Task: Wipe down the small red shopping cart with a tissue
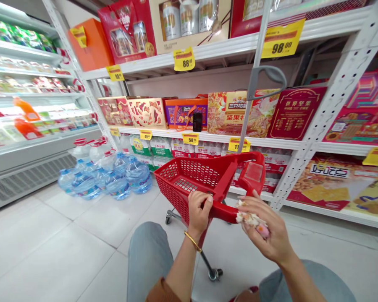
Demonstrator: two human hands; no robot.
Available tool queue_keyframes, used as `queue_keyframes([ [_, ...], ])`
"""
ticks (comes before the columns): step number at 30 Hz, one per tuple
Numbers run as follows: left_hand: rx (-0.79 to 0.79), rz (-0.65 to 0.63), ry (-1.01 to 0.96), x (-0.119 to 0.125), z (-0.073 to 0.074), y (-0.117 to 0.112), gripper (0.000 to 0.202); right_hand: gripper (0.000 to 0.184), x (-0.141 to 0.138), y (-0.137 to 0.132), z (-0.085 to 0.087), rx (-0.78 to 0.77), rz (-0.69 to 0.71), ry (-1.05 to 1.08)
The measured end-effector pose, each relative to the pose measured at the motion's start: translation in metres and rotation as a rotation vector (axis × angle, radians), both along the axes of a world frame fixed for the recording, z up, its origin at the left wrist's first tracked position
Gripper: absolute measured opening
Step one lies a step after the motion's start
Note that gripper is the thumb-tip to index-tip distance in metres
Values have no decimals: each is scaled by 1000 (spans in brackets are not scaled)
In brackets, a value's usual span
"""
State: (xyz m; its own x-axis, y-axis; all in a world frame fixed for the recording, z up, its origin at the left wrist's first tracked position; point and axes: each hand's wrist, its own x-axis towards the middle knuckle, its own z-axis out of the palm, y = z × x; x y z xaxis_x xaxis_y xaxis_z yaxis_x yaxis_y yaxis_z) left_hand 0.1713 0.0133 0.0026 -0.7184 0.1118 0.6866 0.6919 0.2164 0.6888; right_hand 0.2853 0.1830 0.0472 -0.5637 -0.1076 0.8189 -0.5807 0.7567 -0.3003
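A red plastic shopping basket on wheels point(208, 176) stands in front of me on the tiled floor, with its grey pull handle point(261, 79) raised. My left hand point(199, 212) is closed on the basket's near rim; a gold bangle sits on that wrist. My right hand point(264, 228) hovers just right of the rim, fingers curled round a small crumpled white and pink thing point(252, 220) that I cannot name. My knees in light jeans show at the bottom of the view.
White metal shelves point(208, 138) carry gift boxes with yellow price tags. Several large water bottles point(113, 178) stand on the floor at the left. A refrigerated display case point(28, 126) runs along the left wall.
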Motion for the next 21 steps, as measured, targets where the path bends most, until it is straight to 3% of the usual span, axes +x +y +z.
queue_keyframes([
  [6,-39,31,-11,-3,1,-12,31,31,-3,-22,1,-7,-15,27],
  [11,-124,111,8,20,21,-18,29,30,-4,-36,1,3,-55,49],
  [15,-145,-14,36,46,35,-10,29,28,-7,-45,1,-3,-80,70],
  [21,-63,-96,14,53,30,5,44,24,-13,-45,2,3,-65,112],
])
